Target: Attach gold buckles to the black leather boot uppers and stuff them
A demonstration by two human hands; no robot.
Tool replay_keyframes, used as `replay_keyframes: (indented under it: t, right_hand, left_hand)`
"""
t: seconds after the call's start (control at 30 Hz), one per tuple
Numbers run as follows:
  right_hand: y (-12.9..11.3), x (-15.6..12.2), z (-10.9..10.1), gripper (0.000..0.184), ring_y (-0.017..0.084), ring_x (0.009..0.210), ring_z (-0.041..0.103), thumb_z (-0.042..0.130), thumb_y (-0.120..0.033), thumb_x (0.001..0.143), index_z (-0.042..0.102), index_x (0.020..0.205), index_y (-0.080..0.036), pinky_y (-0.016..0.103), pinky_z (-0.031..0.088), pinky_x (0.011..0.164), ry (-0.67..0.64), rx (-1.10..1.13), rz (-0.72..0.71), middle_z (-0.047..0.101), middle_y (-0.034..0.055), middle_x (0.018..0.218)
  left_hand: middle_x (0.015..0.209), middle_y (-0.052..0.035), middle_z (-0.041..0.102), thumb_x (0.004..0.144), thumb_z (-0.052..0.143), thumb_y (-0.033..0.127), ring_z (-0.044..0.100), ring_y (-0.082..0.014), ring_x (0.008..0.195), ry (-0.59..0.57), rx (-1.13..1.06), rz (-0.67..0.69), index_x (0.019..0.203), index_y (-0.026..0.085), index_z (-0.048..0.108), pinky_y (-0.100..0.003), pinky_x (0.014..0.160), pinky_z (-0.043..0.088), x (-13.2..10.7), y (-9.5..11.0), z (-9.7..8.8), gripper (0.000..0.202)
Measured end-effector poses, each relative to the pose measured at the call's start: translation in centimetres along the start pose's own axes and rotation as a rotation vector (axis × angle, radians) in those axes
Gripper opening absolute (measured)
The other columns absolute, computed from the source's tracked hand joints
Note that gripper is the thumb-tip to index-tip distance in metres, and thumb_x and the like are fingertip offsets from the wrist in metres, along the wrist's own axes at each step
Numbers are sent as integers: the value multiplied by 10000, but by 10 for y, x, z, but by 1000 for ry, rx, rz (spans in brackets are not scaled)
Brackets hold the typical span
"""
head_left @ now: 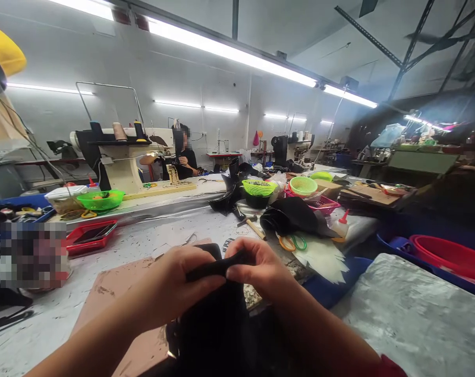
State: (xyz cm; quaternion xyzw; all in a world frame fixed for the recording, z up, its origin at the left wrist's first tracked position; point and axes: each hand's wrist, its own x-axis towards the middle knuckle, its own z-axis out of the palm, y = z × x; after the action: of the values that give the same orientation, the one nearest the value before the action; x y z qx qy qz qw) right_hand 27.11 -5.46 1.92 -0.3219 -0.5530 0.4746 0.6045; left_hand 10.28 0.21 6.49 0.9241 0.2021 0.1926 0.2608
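Observation:
Both my hands meet low in the middle of the view and pinch a piece of black material (217,314) along its folded top edge. My left hand (174,285) grips the edge from the left with thumb and fingers closed on it. My right hand (256,269) holds the same edge from the right, fingers curled over it. The rest of the black piece hangs down between my forearms. Under my hands lies a brown board (115,293) on the worktable (143,238).
Scissors with orange and green handles (292,242), a hammer (251,224) and black pieces (292,214) lie just beyond. Green baskets (257,187), a pink basket (326,204), a red tray (90,238). A sewing machine (117,157) and a seated person (186,157) are behind. Red tub (453,256) at right.

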Motion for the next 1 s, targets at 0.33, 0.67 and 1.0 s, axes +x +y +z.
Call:
replay_keyframes:
  t: [0.33, 0.67, 1.0]
  right_hand:
    - [-6, -19, -6, 365, 64, 473, 348, 754, -351, 550, 429, 583, -187, 201, 289, 464, 139, -19, 48, 410, -71, 520]
    - [-61, -22, -43, 242, 107, 593, 447, 666, -287, 730, 526, 585, -154, 226, 300, 563, -467, -1355, 34, 512, -19, 588]
    - [-60, -29, -50, 249, 87, 556, 421, 665, -177, 697, 483, 528, -152, 211, 262, 519, -416, -1317, 99, 470, -38, 551]
  left_hand:
    - [683, 12, 607, 775, 525, 256, 537, -122, 652, -49, 178, -2, 728, 201, 639, -180, 578, 399, -7, -1, -3, 136]
    - [861, -4, 582, 711, 624, 236, 539, -163, 743, -70, 318, 39, 914, 201, 515, -252, 620, 399, 18, 12, 26, 232]
    - [644, 22, 623, 775, 617, 278, 564, -174, 656, -378, 420, 126, 749, 209, 600, -281, 638, 346, 30, 35, 26, 77]
